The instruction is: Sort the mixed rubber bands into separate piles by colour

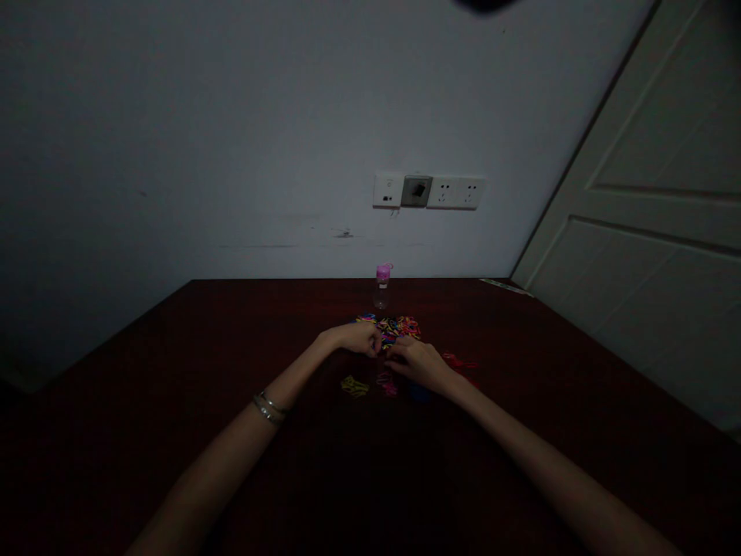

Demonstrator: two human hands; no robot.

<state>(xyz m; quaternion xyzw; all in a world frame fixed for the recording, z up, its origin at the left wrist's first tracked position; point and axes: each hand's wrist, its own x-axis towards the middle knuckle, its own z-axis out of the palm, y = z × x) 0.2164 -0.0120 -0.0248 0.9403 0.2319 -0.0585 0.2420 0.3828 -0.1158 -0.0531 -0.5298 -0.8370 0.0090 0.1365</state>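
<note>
A pile of small multicoloured bands point(405, 326) lies on the dark red table, just beyond my hands. My left hand point(362, 338) is closed at the pile's near left edge; what its fingers hold, if anything, is too small to tell. Close by on the right, my right hand point(417, 361) has its fingers bent together in a pinch, their contents too small to make out. Nearer to me lie a yellow group point(354, 387) and a pink group point(387, 384) of bands. A blue group point(419, 392) sits under my right wrist, and red bands point(458, 361) lie to its right.
A clear bottle with a pink cap point(383, 287) stands behind the pile. The table point(260, 309) meets a wall with sockets point(455, 193). A thin strip point(505, 286) lies at the back right edge, beside a white door point(648, 224).
</note>
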